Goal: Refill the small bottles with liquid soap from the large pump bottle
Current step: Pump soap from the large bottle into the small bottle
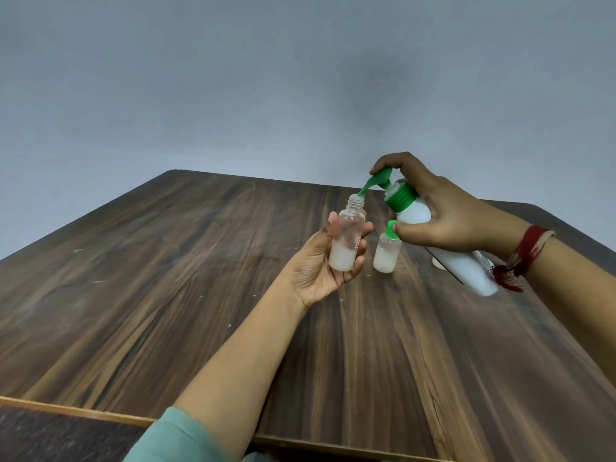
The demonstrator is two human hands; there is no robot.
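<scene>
Head view: my left hand (320, 265) grips the small open bottle (346, 241), thumb on its left side, fingers curled round the right and the base, held off the table and roughly upright. It is clear plastic with a threaded neck and no cap, white soap in the lower part. My right hand (443, 218) is wrapped round the large pump bottle (415, 213), forefinger on top of the green pump head (378, 180), thumb under the shoulder. The pump bottle is white and smooth, tilted with its base down to the right, nozzle tip right at the small bottle's mouth. A second small bottle (386, 253) with a green cap stands on the table just below my right thumb, between the two hands. Red thread band (525, 256) on the right wrist. The dark wood-grain table (166, 295) runs wide to the left and near side; its far edge meets a grey wall (233, 78).
</scene>
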